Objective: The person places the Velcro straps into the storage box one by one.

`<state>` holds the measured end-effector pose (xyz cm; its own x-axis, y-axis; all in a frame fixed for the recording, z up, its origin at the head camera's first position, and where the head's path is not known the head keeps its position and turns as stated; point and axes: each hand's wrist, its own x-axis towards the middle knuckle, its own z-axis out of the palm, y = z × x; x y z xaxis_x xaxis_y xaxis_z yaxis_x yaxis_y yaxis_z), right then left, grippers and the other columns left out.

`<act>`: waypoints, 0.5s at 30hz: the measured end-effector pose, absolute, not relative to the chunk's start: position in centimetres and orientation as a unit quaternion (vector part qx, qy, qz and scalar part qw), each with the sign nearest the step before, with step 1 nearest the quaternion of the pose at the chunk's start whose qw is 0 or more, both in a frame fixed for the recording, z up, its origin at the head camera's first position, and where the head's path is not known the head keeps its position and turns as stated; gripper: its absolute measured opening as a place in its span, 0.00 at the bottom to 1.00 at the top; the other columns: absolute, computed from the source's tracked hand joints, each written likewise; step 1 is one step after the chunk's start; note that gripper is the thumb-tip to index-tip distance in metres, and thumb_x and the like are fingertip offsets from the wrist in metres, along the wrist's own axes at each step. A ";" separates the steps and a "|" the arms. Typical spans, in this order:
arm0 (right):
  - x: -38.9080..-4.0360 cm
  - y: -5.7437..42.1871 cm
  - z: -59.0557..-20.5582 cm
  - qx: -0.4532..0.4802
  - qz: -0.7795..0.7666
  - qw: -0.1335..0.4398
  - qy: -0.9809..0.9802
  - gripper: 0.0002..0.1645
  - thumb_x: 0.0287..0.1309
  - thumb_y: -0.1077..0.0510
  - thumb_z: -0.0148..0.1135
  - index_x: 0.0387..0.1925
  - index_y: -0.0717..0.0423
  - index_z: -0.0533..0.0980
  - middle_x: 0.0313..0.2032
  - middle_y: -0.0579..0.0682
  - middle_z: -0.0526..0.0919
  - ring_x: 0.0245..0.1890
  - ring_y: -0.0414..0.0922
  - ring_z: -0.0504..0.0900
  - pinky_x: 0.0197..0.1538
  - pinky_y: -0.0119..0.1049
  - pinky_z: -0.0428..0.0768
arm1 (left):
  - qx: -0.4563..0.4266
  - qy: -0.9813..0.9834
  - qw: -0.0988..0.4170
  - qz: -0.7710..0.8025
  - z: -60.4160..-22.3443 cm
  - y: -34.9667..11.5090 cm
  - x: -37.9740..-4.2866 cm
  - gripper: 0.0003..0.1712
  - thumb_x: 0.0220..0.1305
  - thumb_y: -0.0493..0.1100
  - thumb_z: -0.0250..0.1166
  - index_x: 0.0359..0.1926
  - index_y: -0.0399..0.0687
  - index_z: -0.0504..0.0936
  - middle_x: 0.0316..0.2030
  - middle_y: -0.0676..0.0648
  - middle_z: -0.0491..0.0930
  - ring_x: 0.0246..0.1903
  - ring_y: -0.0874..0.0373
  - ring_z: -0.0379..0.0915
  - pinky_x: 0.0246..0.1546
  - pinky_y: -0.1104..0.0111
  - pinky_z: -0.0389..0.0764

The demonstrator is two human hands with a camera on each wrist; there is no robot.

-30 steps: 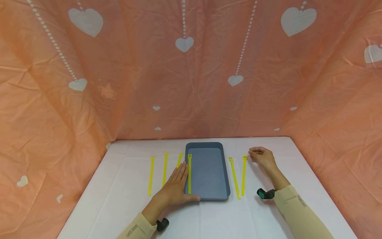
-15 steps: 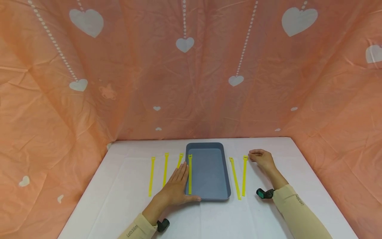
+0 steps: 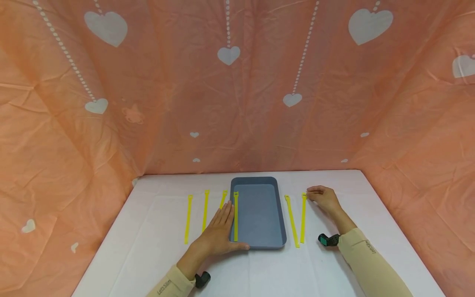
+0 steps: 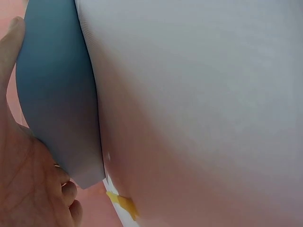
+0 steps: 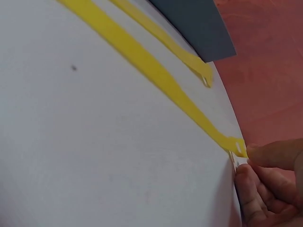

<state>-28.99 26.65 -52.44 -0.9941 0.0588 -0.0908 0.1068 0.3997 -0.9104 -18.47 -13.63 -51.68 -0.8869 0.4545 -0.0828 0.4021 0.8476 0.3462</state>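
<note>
The flat, thin, bright yellow strap [image 3: 303, 218] lies on the white cloth-covered table [image 3: 156, 247], right of the blue-grey rectangular tray with rounded corners [image 3: 261, 218]; its band narrows before a slotted head at the far end. The right hand [image 3: 326, 201] has its fingertips at that head, though whether they pinch it I cannot tell. The left hand [image 3: 217, 237] lies along the tray's left wall, fingers straight, thumb spread. A matching yellow strap [image 3: 292, 220] sits between strap and tray, their near ends close but apart. White cloth stretches from the right hand to the table's right edge.
</note>
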 end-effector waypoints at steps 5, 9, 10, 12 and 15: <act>-29.1 26.5 -52.6 0.051 -0.535 0.017 0.843 0.19 0.71 0.64 0.67 0.56 0.75 0.81 0.42 0.57 0.89 0.35 0.35 0.82 0.37 0.26 0.81 | 0.222 0.958 0.082 0.161 -51.8 -13.6 -18.5 0.81 0.56 0.85 0.66 0.86 0.37 0.40 0.87 0.37 0.34 0.86 0.43 0.30 0.85 0.49 0.43; -29.1 26.4 -52.6 0.053 -0.523 0.015 0.851 0.18 0.72 0.63 0.67 0.55 0.73 0.82 0.43 0.59 0.89 0.35 0.36 0.83 0.37 0.26 0.81 | 0.221 0.958 0.084 0.161 -51.8 -13.5 -18.6 0.81 0.56 0.86 0.65 0.86 0.37 0.39 0.87 0.37 0.33 0.86 0.42 0.30 0.85 0.48 0.43; -29.1 26.3 -52.6 0.052 -0.520 0.015 0.853 0.18 0.72 0.63 0.67 0.55 0.73 0.82 0.43 0.60 0.89 0.35 0.36 0.82 0.37 0.26 0.81 | 0.221 0.958 0.084 0.161 -51.8 -13.4 -18.6 0.81 0.56 0.86 0.65 0.86 0.37 0.39 0.87 0.37 0.33 0.86 0.42 0.30 0.85 0.48 0.43; -29.0 26.3 -52.7 0.050 -0.512 0.014 0.858 0.18 0.72 0.62 0.68 0.55 0.72 0.83 0.43 0.59 0.89 0.36 0.37 0.82 0.37 0.26 0.81 | 0.220 0.959 0.084 0.160 -51.8 -13.4 -18.6 0.81 0.56 0.86 0.65 0.86 0.37 0.39 0.87 0.37 0.33 0.86 0.42 0.29 0.85 0.48 0.43; -29.0 26.2 -52.8 0.044 -0.497 0.010 0.866 0.17 0.71 0.61 0.68 0.54 0.72 0.84 0.43 0.59 0.89 0.36 0.38 0.81 0.38 0.26 0.80 | 0.220 0.959 0.082 0.159 -51.8 -13.3 -18.5 0.81 0.56 0.86 0.66 0.86 0.37 0.39 0.87 0.37 0.33 0.86 0.42 0.30 0.85 0.48 0.44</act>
<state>-29.02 26.24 -52.76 -0.9959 0.0668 -0.0609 0.0863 0.5015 -0.8608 -18.54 -13.31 -51.79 -0.8895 0.4484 -0.0878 0.3959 0.8523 0.3419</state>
